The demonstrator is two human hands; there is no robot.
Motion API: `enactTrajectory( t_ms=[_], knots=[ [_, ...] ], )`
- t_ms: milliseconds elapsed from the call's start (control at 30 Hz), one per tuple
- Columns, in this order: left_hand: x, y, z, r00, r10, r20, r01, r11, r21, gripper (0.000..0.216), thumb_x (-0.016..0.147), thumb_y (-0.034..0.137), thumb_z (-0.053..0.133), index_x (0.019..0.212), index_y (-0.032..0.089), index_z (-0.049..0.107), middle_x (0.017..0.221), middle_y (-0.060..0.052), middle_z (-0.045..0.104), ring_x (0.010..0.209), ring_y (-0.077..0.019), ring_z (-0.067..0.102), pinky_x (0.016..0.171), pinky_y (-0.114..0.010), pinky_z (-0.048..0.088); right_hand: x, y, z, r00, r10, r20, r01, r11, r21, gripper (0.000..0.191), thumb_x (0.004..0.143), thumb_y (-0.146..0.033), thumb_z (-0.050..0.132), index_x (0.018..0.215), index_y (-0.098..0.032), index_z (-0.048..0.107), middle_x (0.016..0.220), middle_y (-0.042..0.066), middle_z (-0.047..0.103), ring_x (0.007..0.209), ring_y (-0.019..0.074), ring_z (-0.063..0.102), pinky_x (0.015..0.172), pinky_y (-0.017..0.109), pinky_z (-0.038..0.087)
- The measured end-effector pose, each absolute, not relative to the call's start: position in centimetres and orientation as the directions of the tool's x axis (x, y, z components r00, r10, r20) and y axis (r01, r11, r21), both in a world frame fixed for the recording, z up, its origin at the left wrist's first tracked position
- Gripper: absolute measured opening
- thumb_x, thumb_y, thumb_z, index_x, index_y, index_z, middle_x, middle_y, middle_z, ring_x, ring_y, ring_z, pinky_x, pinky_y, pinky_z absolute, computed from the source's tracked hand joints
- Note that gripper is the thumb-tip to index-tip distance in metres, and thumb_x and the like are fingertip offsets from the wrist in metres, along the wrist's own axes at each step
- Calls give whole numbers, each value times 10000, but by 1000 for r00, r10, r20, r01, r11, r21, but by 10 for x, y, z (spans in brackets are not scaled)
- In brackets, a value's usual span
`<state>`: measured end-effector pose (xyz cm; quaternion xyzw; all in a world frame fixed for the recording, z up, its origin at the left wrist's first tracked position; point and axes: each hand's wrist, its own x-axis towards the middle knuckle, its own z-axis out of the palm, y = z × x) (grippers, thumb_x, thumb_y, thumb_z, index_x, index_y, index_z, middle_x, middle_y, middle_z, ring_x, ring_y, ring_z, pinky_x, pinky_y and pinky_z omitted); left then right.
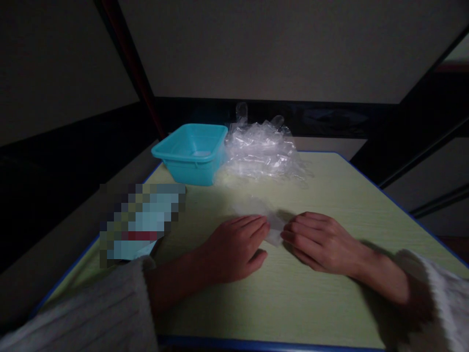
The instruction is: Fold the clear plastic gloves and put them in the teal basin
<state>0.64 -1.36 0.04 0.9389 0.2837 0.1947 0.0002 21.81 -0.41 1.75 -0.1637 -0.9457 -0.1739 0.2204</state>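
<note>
A small sheet of thin, clear plastic (274, 231), which looks like a folded disposable glove, lies on the table between my hands. My left hand (240, 249) rests palm down with its fingers stretched over the plastic's left side, the thumb apart from them. My right hand (322, 242) is palm down at the plastic's right edge, fingers slightly bent and fingertips touching it; its thumb side is partly hidden. Neither hand visibly pinches the plastic. Beyond them, a heap of clear plastic gloves (262, 149) is piled at the far side, some finger tips sticking up.
A turquoise plastic basket (190, 159) stands at the far left, touching the glove heap. A blurred-out flat object (146, 225) lies near the left edge. The pale yellow-green table (271, 308) has a blue rim, with a wall behind it. The light is dim.
</note>
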Motion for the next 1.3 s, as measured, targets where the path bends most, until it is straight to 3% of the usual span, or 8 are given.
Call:
enactTrajectory(
  t_ms=[133,300,467,567,800,1033,1200,1300],
  knots=[
    [9,-13,-1,762,529,372,543,-836,76,266,859,146,393,1024,79,591,1086,-130,650,1031,-209,599,918,-324,481,217,-7,19,-839,227,495,381,894,235,235,872,-92,374,761,-131,577,631,50,607,579,150,512,537,276,420],
    [10,-9,-7,745,504,438,536,-842,56,296,884,75,328,971,81,611,1037,-114,671,997,-185,621,908,-299,493,219,-7,19,-841,223,493,349,919,181,200,868,-115,370,822,-133,564,656,56,617,609,160,537,553,294,447],
    [10,-9,-2,722,540,432,521,-836,172,271,869,80,360,942,78,621,996,-115,686,948,-185,645,885,-297,509,225,-3,15,-839,302,453,376,923,81,170,855,-250,479,918,-111,553,790,102,649,737,205,596,615,338,498],
    [10,-9,0,719,532,448,492,-844,213,281,868,79,352,934,86,625,986,-107,691,946,-181,648,875,-297,515,229,3,11,-830,351,435,416,907,62,163,884,-212,426,900,-121,560,852,111,665,779,199,617,665,339,519],
    [11,-11,-1,745,461,481,419,-886,199,309,893,97,328,937,73,633,994,-112,689,951,-169,644,886,-272,505,232,7,10,-848,255,465,298,954,20,242,924,-182,345,934,-105,574,913,120,682,936,184,620,781,305,516],
    [10,-11,-1,765,420,488,367,-907,205,318,915,109,314,971,87,626,1041,-96,677,981,-136,625,916,-232,473,233,0,17,-866,291,407,313,950,-13,289,935,-202,289,853,-156,562,660,51,633,619,150,609,564,273,488],
    [8,-15,1,762,427,487,359,-904,232,230,859,134,408,920,100,627,1007,-103,674,917,-173,633,852,-275,499,234,-2,19,-857,323,401,328,943,-59,242,923,-186,315,861,-178,549,622,27,605,581,142,586,525,265,439],
    [8,-17,-1,720,498,484,389,-866,312,191,836,125,440,865,107,628,927,-100,677,836,-172,634,767,-260,507,235,-2,17,-831,390,397,359,921,-153,206,914,-183,348,848,-175,543,631,27,615,556,133,574,514,256,422]
  ],
)
